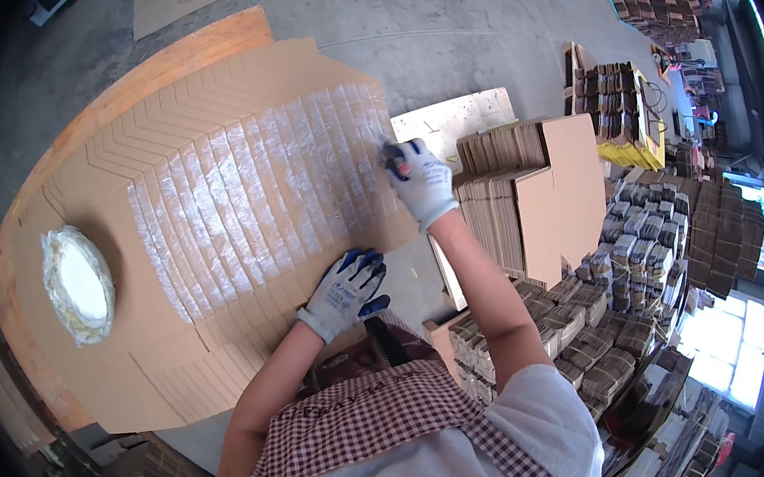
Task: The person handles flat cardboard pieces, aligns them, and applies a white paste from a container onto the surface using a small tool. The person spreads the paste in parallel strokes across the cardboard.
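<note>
Overlapping brown cardboard sheets (pixel 308 65) lie fanned out in front of me, with their edges showing as parallel steps. A shiny, streaky, see-through layer (pixel 237 184) covers the middle band; I cannot tell whether it is glue or film. My left hand (pixel 345 289), in a white glove with blue fingertips, rests on the near edge of the sheets, fingers apart. At the right end of the shiny band, my right hand (pixel 421 183), gloved alike, is closed around a small dark and reddish object, mostly hidden. A plastic-wrapped round container (pixel 80 284) with a white inside sits on the cardboard at left.
A wooden board (pixel 194 44) lies under the cardboard. Right of my right arm stand folded cardboard stacks (pixel 560 201) beside a pale panel (pixel 471 113). Tied bundles (pixel 586 315) crowd the lower right. Beyond are a yellow-edged pallet (pixel 631 154) and the grey concrete floor (pixel 452 21).
</note>
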`<state>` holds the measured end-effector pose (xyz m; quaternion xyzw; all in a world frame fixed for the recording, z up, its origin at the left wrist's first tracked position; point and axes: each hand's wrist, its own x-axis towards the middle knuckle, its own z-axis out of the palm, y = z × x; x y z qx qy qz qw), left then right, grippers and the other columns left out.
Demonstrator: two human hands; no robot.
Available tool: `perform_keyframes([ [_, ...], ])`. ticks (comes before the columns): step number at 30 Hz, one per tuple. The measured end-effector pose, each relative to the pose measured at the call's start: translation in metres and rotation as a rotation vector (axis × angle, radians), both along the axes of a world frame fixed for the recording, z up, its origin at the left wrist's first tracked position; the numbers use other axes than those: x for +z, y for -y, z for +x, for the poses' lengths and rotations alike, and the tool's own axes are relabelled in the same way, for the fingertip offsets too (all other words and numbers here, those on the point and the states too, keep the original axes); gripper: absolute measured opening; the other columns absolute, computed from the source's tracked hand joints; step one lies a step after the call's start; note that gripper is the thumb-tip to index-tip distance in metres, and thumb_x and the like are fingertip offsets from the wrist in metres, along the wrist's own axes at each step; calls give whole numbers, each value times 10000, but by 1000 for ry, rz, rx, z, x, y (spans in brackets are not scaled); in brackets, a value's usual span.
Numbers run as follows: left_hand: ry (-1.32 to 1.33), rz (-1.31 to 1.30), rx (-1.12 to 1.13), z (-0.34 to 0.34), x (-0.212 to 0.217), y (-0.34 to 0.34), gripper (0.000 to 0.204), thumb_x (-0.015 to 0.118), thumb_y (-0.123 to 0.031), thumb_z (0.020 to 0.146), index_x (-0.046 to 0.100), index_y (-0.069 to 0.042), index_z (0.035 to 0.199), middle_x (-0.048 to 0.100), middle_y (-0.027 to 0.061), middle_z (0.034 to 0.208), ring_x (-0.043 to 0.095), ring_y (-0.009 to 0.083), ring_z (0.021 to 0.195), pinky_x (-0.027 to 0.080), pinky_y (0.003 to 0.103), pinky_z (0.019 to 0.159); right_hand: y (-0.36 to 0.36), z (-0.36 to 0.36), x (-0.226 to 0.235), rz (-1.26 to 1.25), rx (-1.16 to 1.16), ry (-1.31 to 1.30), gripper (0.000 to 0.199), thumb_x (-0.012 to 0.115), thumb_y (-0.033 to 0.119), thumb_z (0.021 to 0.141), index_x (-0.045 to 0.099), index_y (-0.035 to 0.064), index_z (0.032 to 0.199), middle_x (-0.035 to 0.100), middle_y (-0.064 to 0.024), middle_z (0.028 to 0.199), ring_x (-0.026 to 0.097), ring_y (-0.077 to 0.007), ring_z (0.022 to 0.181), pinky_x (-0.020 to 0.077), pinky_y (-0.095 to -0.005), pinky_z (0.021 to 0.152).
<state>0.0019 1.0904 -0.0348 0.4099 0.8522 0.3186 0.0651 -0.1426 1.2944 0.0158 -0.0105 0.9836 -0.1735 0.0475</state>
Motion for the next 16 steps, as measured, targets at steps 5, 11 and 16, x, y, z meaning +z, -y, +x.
perform_keyframes([
  [5, -5, -5, 12, -2, 0, 3, 561, 594, -493, 913, 628, -38, 1239, 597, 138, 1314, 506, 306, 1301, 342, 471, 1156, -19, 10, 16, -65, -148, -66, 368, 679, 240, 857, 643, 146, 1210, 609, -143, 1124, 651, -356, 964, 532, -454, 848],
  [11, -10, -15, -17, -1, 3, 1, 539, 613, -466, 909, 632, -37, 1233, 598, 136, 1318, 505, 302, 1306, 352, 478, 1150, -10, 45, -8, -20, 45, -35, 364, 735, 214, 824, 642, 77, 1149, 609, -154, 1106, 642, -391, 940, 531, -460, 803],
  [16, -11, -23, -15, -7, 9, 4, 528, 619, -461, 906, 634, -48, 1234, 585, 140, 1341, 496, 311, 1316, 349, 479, 1153, -31, 43, -2, -91, -31, -146, 522, 703, 206, 829, 562, 141, 1327, 599, -158, 1145, 637, -371, 1014, 537, -456, 866],
])
